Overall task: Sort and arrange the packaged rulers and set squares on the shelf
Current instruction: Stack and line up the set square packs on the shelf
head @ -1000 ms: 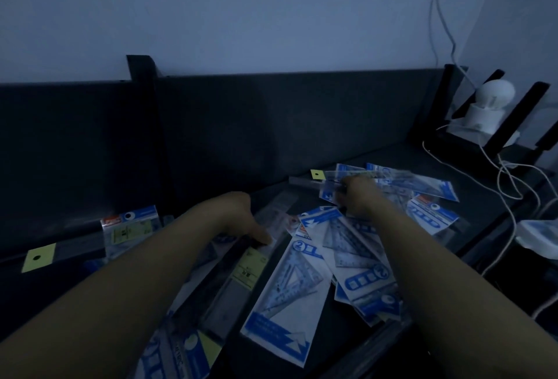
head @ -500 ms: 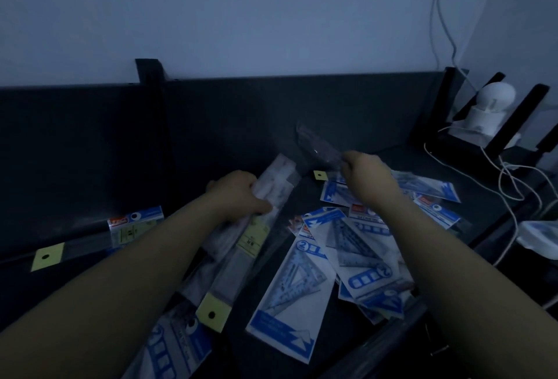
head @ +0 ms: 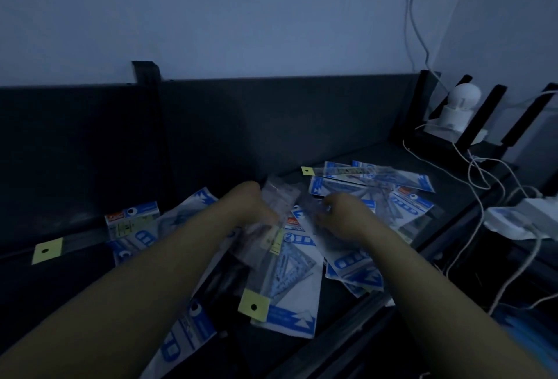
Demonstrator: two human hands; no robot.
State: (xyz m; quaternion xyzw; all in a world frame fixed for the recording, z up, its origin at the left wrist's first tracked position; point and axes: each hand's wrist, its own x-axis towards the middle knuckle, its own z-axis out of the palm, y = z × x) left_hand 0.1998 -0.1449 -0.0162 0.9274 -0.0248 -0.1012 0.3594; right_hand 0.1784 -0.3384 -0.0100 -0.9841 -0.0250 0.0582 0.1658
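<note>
While both your hands sit over the pile on the shelf (head: 383, 153), note that light is low and the middle is smeared.

Well left of your left hand, a yellow-tagged ruler pack (head: 46, 250) lies flat on the shelf. Nearer the hand is a blue-header pack (head: 133, 218), lying over more packs that your left forearm partly hides.

Left hand (head: 256, 212): fingers curled round the far end of a long clear ruler sleeve (head: 267, 253). The sleeve runs from the hand back toward you, with a yellow hang tab at its near end. Under the sleeve, on your side of both hands, a white-and-blue set-square pack (head: 294, 300) lies flat.

Right hand (head: 342, 218): just beside the left, knuckles up, fingers bent down onto the packs. Can't tell if it pinches anything, too blurred.

Beyond the right hand, a crosswise ruler pack (head: 362, 171) has its yellow tab at the left end. It sits on top of a fan of set-square packs (head: 413, 206) that spreads to the hand's right.

Further right are white cables (head: 480, 173) and a white round-headed device (head: 457, 106) at the shelf's far corner.
</note>
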